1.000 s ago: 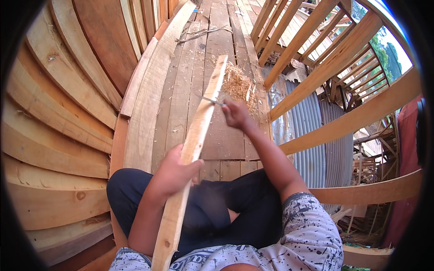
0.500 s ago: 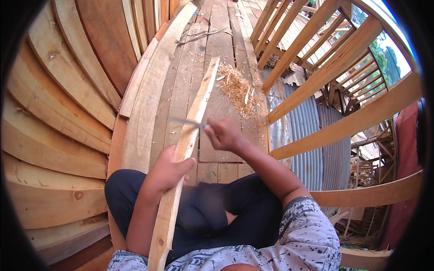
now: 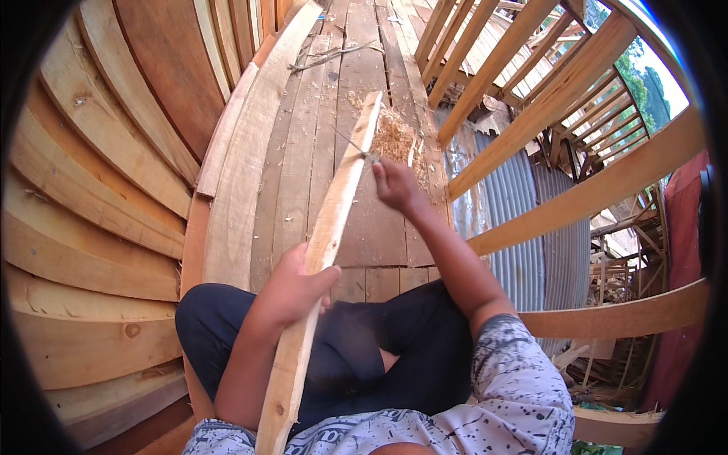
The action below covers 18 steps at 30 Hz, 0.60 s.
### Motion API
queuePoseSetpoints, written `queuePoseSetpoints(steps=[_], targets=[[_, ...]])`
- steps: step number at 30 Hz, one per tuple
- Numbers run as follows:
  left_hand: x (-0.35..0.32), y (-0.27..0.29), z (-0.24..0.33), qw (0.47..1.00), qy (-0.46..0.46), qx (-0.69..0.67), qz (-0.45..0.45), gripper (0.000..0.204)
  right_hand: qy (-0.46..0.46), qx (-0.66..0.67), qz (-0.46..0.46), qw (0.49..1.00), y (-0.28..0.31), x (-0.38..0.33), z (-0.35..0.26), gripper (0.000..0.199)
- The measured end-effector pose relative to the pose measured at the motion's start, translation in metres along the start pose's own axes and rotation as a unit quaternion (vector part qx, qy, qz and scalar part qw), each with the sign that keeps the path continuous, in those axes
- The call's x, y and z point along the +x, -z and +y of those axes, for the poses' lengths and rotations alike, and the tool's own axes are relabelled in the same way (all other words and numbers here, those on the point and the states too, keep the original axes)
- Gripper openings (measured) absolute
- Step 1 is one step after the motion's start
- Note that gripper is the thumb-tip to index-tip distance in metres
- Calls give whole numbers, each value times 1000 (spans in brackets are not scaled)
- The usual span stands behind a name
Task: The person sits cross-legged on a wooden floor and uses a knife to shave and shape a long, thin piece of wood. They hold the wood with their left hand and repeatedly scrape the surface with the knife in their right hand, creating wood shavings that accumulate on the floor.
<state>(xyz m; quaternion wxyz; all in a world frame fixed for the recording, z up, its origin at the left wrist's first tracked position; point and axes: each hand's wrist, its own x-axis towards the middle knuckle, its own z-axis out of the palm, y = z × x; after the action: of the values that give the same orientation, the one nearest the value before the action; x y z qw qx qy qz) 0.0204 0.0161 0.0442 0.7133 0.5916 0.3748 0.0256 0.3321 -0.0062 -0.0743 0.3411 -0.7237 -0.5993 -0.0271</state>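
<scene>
A long, pale strip of wood [image 3: 339, 205] slants from my lap out over the floorboards, its far end near the shavings. My left hand [image 3: 294, 292] is wrapped round its middle, thumb across the top. In my closed right hand [image 3: 396, 184] is a knife [image 3: 350, 142], its thin blade lying across the far part of the strip and pointing up and to the left. The blade looks nearly edge-on, and my fist hides most of the handle.
Wood shavings [image 3: 394, 140] are heaped on the plank floor [image 3: 303, 144]. A plank wall [image 3: 91, 220] stands close on the left. Wooden railing slats [image 3: 546, 208] run along the right, with corrugated metal sheets [image 3: 509, 220] beyond. A thin stick [image 3: 334, 54] lies farther ahead.
My right hand and the knife have moved farther away along the strip and slightly right. The strip's far end has shifted a little right, with my left hand still round it.
</scene>
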Motion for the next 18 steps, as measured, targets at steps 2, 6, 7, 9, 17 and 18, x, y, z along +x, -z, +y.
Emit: queuePoseSetpoints(steps=[2,6,7,9,17,18], targets=[[1,8,0,1000,9,0,16,43,32,1,-18,999,-7,-15,-36,28],[-4,0,7,1000,17,6,-4,44,100,-26,-10,995,3,-6,8,29],[-4,-6,8,1000,16,4,-8,44,97,-27,15,995,18,10,14,28],[-3,-3,6,1000,12,5,-4,45,-19,54,-2,998,2,-2,-6,29],[-4,-5,5,1000,-5,-1,-4,43,65,7,-2,998,5,2,15,34],[-2,-1,5,1000,-2,8,3,46,40,13,3,999,-7,-6,-2,34]])
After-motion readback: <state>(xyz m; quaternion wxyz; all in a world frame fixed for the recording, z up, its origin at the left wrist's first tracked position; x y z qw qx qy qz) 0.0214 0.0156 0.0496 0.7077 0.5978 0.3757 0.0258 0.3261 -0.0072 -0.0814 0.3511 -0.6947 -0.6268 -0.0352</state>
